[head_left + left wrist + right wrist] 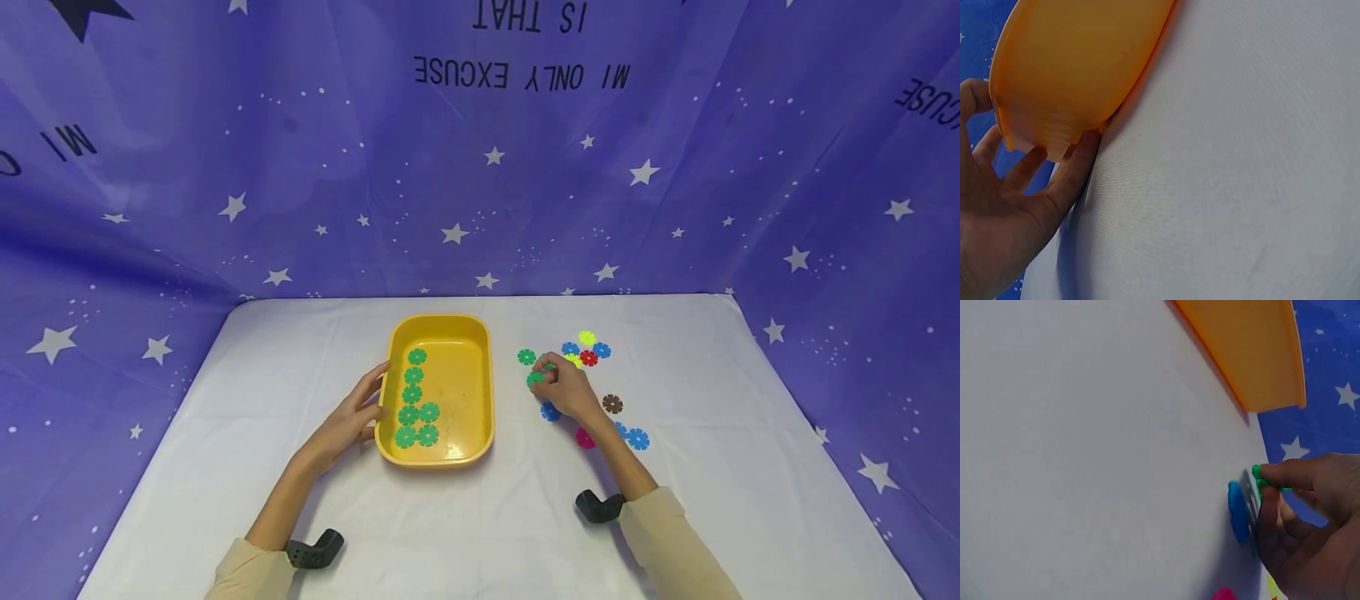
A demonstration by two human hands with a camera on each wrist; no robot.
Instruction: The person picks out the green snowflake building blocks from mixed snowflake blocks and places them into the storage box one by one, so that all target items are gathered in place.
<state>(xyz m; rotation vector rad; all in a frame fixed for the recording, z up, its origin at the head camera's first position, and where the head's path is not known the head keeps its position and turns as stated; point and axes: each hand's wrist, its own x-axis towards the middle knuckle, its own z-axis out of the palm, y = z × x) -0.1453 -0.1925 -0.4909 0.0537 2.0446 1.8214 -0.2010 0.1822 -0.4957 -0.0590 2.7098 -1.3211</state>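
Observation:
A yellow plastic tray (435, 461) stands on the white cloth. Inside it, several green snowflake discs (412, 394) lie along the left side. My left hand (345, 427) holds the tray's left wall, a digit at the rim and fingers against the outside; the left wrist view shows these fingers (1085, 153) on the wall. To the right of the tray, my right hand (567, 390) pinches a green snowflake disc (535, 378) between thumb and forefinger, just above the table. A blue disc (1239, 512) lies close beneath that hand.
Loose discs lie around the right hand: a green one (527, 357), a red one (588, 357), a yellow one (587, 337), a brown one (612, 404), a pink one (585, 438) and several blue ones (638, 439). A purple star-print curtain (480, 192) hangs behind the table.

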